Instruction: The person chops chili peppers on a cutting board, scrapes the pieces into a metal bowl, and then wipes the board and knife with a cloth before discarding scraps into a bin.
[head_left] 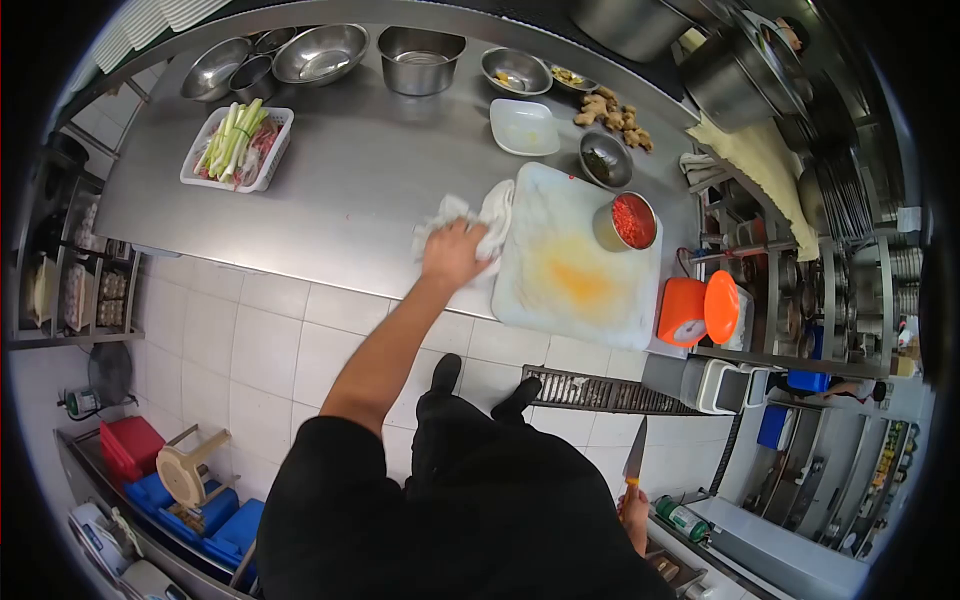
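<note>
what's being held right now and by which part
The right hand holds a knife by its handle, blade free. The left hand is on a cloth; whether it grips or only presses it can't be told.

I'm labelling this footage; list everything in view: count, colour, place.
Counter: one, silver, ahead
Bowls: several, silver, on counter
Basket: one, white, counter's left
Dish: one, white, beyond board
Ginger: several, brown, far right
Cutting board: one, white, counter's right
Red-filled container: one, silver, on board
Scale: one, orange, beside board
Cloth: one, white, beside board
Knife: one, silver-bladed, lower right
Bins: several, blue, lower left
Shelf items: uncountable, mixed, both sides
Left hand: one, bare, on cloth
Right hand: one, bare, holding knife
</note>
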